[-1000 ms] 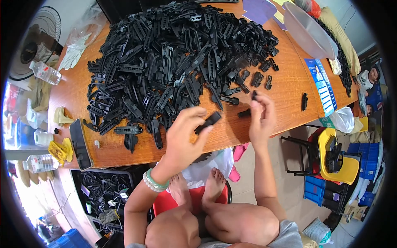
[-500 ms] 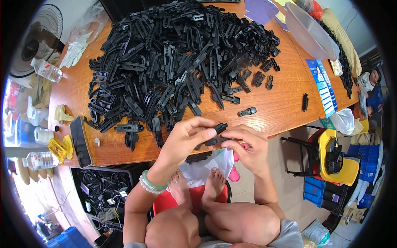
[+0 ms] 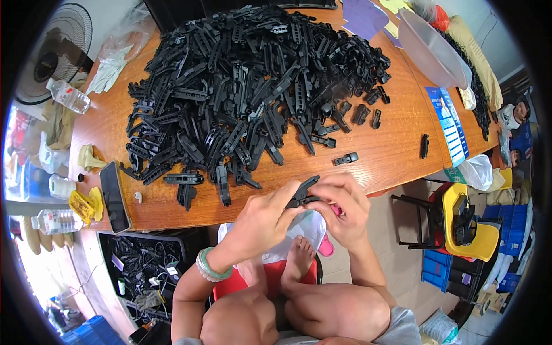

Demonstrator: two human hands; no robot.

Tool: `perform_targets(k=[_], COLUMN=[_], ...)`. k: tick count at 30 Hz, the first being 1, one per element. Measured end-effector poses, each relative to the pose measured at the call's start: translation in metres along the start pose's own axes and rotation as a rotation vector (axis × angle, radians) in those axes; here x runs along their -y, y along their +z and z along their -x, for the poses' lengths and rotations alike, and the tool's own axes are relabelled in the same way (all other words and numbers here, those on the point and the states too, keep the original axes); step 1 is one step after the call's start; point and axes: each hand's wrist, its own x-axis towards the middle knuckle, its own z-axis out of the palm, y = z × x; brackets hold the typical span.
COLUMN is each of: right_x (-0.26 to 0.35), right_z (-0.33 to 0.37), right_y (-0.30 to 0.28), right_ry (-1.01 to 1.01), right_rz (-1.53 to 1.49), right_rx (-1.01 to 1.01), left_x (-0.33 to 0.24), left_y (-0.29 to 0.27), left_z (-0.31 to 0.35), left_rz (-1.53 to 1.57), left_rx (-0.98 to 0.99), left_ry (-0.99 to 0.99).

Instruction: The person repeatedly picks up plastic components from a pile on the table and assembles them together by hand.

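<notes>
A black plastic part [image 3: 302,193] is held between my two hands just past the table's near edge, above my lap. My left hand [image 3: 265,217], with bracelets on its wrist, pinches one side of it. The fingers of my right hand [image 3: 344,208] are closed on the other side. Fingers cover much of the part, so I cannot tell whether it is one piece or two joined. Beyond my hands a large heap of similar black plastic parts [image 3: 230,98] covers the middle of the wooden table [image 3: 397,144]. One loose small part [image 3: 345,158] lies nearest my right hand.
At the table's left edge lie a phone [image 3: 114,195], a yellow object [image 3: 86,207] and a plastic bottle [image 3: 69,96]. A translucent basin [image 3: 431,49] and a blue leaflet [image 3: 448,123] are at the right. Below stand a yellow chair [image 3: 474,236] and a dark crate [image 3: 144,276] of parts.
Both hands have shifted slightly, and the black part is now tilted more steeply upward to the right. The view has moved a little; the heap looks the same.
</notes>
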Motion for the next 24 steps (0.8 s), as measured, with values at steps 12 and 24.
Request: perform_targets(k=[12,24], right_x=[0.0,-0.001], right_z=[-0.005,0.001], right_y=[-0.002,0.003], right_ry=[0.146,0.172], right_rz=[-0.062,-0.06], right_rx=[0.237,0.057], left_x=[0.008,0.013], left_y=[-0.003,0.002], left_z=[0.006,-0.002], left_rz=[-0.008,-0.043], left_rx=[0.057,-0.008], left_ry=[0.053,0.201])
